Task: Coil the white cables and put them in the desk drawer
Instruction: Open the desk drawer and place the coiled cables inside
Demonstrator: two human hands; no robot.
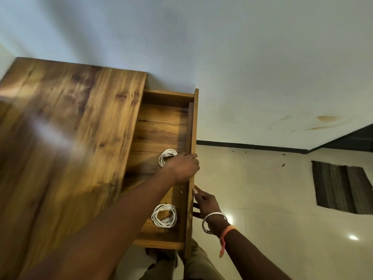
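The wooden desk drawer [161, 130] stands pulled out from the desk, and two coiled white cables lie inside it. One coil [163, 215] lies near the drawer's near end. The other coil [166, 156] is farther in, partly hidden by my left hand [182, 166]. That hand reaches over the drawer and its fingers curl over the edge of the drawer front [193, 128]. My right hand [203, 203], with a metal bangle and an orange thread at the wrist, touches the outer face of the drawer front with its fingertips.
The wooden desk top [66, 126] fills the left side and stands against a pale wall. A glossy tiled floor [272, 199] lies to the right, with a dark striped mat [343, 186] on it. My legs show below the drawer.
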